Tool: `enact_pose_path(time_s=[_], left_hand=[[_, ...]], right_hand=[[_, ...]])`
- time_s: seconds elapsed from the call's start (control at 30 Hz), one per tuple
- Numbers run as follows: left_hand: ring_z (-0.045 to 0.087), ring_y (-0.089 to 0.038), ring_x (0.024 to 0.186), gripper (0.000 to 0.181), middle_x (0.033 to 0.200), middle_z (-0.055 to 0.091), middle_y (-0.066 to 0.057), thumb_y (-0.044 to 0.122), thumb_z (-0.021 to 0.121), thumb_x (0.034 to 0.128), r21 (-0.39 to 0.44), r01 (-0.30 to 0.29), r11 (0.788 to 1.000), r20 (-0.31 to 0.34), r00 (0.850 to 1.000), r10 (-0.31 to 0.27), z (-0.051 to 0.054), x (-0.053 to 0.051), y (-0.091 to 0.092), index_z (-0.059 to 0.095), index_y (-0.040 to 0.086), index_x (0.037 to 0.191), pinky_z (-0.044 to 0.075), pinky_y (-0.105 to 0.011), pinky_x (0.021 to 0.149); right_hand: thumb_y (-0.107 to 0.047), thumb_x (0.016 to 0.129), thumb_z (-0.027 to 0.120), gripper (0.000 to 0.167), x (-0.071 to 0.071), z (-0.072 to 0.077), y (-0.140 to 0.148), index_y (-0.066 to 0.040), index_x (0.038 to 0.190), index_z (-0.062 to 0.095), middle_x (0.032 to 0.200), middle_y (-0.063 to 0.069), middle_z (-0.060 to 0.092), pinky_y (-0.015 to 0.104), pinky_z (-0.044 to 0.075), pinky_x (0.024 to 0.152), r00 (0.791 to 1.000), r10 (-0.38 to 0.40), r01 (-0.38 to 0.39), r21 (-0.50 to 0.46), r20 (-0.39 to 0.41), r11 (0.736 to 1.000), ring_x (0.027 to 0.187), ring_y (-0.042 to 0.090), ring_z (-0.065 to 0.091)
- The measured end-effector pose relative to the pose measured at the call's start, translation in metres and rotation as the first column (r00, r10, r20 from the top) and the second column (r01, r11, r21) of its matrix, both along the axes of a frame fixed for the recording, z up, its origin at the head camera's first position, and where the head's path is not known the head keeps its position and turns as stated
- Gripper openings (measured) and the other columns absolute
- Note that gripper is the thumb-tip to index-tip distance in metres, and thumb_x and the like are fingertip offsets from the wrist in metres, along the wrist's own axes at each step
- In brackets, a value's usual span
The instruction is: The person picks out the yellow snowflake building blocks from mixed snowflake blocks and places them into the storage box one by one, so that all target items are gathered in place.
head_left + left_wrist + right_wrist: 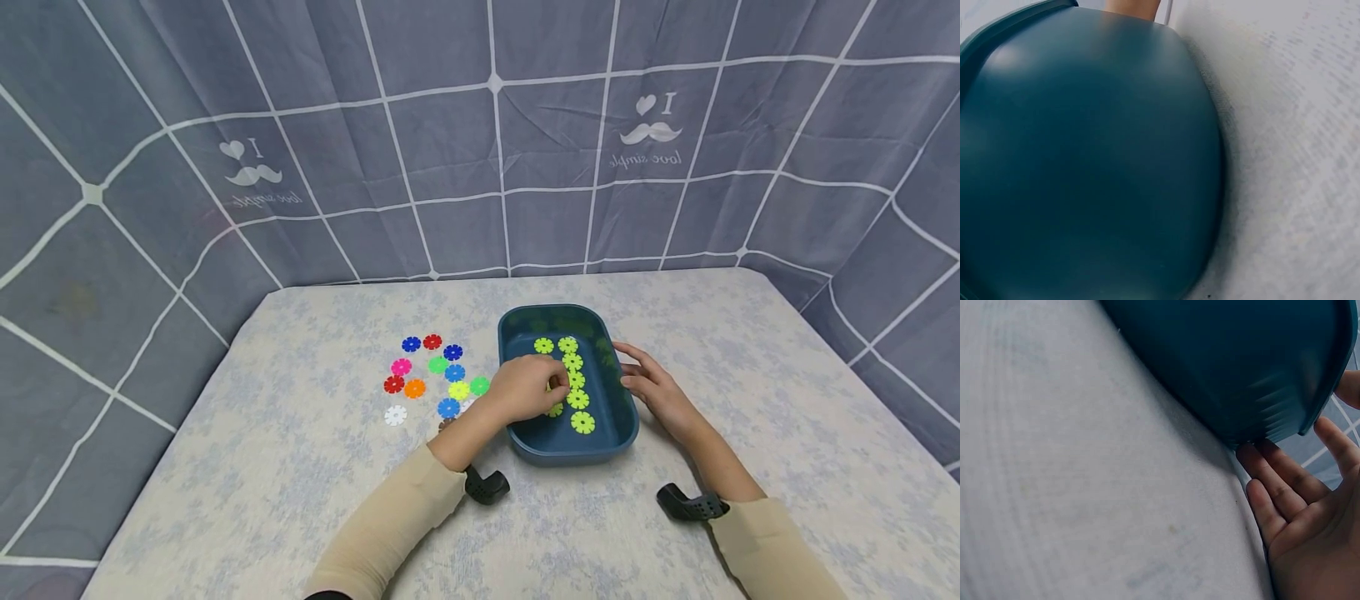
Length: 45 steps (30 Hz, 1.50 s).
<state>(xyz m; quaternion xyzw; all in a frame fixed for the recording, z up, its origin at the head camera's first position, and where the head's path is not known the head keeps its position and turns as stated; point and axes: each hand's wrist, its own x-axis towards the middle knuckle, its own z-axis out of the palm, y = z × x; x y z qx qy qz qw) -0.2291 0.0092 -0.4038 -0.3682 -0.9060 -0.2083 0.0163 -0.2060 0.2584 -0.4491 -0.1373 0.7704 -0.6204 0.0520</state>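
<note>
A dark teal plastic bin (573, 456) stands on the table, holding several yellow-green notched snowflake discs (582, 422), mostly in a column. My left hand (528, 387) reaches over the bin's left rim with fingers curled. Thumb and fingertips seem to pinch a yellow-green disc, mostly hidden by the hand. Outside the right wall, my right hand (660, 400) touches the bin with fairly straight fingers. In the right wrist view, those fingers (1285, 490) meet the bin's wall (1229, 356) near its base and rim. Only the bin's outer wall (1091, 150) fills the left wrist view.
Left of the bin lie several loose snowflake discs, among them an orange disc (415, 388), a white disc (396, 415) and a pink disc (401, 367). A pale patterned cloth (300, 467) covers the table. Behind it hangs a grey-blue checked curtain (450, 158).
</note>
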Motion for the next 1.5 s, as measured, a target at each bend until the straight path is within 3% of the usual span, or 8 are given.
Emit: enact_pose_path(time_s=[0.23, 0.53, 0.73, 0.87, 1.17, 1.5], left_hand=[[0.055, -0.003, 0.072, 0.009, 0.082, 0.064, 0.009, 0.019, 0.063, 0.0944, 0.135, 0.008, 0.991, -0.017, 1.000, -0.006, -0.003, 0.001, -0.003, 0.069, 0.018, 0.088, 0.043, -0.018, 0.061], [0.057, -0.007, 0.078, 0.006, 0.085, 0.065, 0.005, 0.018, 0.064, 0.0940, 0.289, 0.050, 0.956, -0.004, 0.999, -0.051, -0.005, 0.003, -0.015, 0.069, 0.015, 0.090, 0.045, -0.019, 0.069], [0.057, -0.013, 0.086, 0.005, 0.088, 0.066, 0.004, 0.016, 0.067, 0.0925, 0.327, -0.002, 0.945, -0.027, 1.000, 0.011, -0.003, 0.002, -0.028, 0.070, 0.013, 0.092, 0.047, -0.025, 0.074], [0.057, -0.015, 0.087, 0.004, 0.089, 0.066, 0.003, 0.015, 0.066, 0.0926, 0.360, -0.007, 0.933, -0.021, 1.000, 0.015, -0.002, 0.000, -0.036, 0.070, 0.012, 0.092, 0.047, -0.027, 0.076], [0.053, -0.012, 0.077, 0.004, 0.080, 0.061, 0.005, 0.015, 0.068, 0.0920, 0.407, -0.075, 0.910, -0.005, 0.996, 0.085, 0.001, -0.005, -0.055, 0.069, 0.012, 0.090, 0.047, -0.026, 0.068], [0.054, -0.013, 0.073, 0.006, 0.077, 0.060, 0.006, 0.013, 0.067, 0.0920, 0.400, -0.173, 0.900, 0.035, 0.984, 0.174, -0.005, -0.010, -0.085, 0.067, 0.012, 0.086, 0.047, -0.028, 0.067]], right_hand=[[-0.021, 0.103, 0.049, 0.058, 0.000, -0.003, 0.001, -0.005, 0.153, 0.024, 0.144, 0.029, 0.037, 0.017, 0.039, 0.094, 1.000, -0.005, 0.005, -0.011, 0.007, 1.000, 0.114, -0.002, 0.050], [-0.021, 0.103, 0.049, 0.058, 0.000, -0.004, 0.001, -0.005, 0.153, 0.024, 0.143, 0.029, 0.038, 0.014, 0.039, 0.092, 1.000, -0.002, 0.002, -0.029, 0.014, 1.000, 0.113, 0.000, 0.051], [-0.021, 0.102, 0.049, 0.059, 0.000, -0.003, 0.001, -0.005, 0.153, 0.024, 0.144, 0.029, 0.038, 0.016, 0.039, 0.093, 1.000, -0.006, 0.006, -0.024, 0.022, 1.000, 0.113, -0.001, 0.051], [-0.022, 0.102, 0.049, 0.059, 0.000, -0.003, 0.001, -0.005, 0.153, 0.024, 0.144, 0.029, 0.038, 0.019, 0.038, 0.095, 1.000, -0.011, 0.012, -0.011, 0.023, 1.000, 0.114, -0.001, 0.050], [-0.022, 0.103, 0.049, 0.059, -0.001, -0.003, 0.001, -0.005, 0.153, 0.024, 0.144, 0.029, 0.036, 0.014, 0.039, 0.093, 1.000, 0.003, -0.003, -0.033, 0.014, 0.999, 0.114, -0.001, 0.050], [-0.018, 0.103, 0.047, 0.056, 0.000, 0.000, 0.000, -0.004, 0.153, 0.024, 0.144, 0.030, 0.036, 0.015, 0.038, 0.093, 1.000, 0.002, -0.002, -0.028, 0.009, 1.000, 0.114, -0.001, 0.050]])
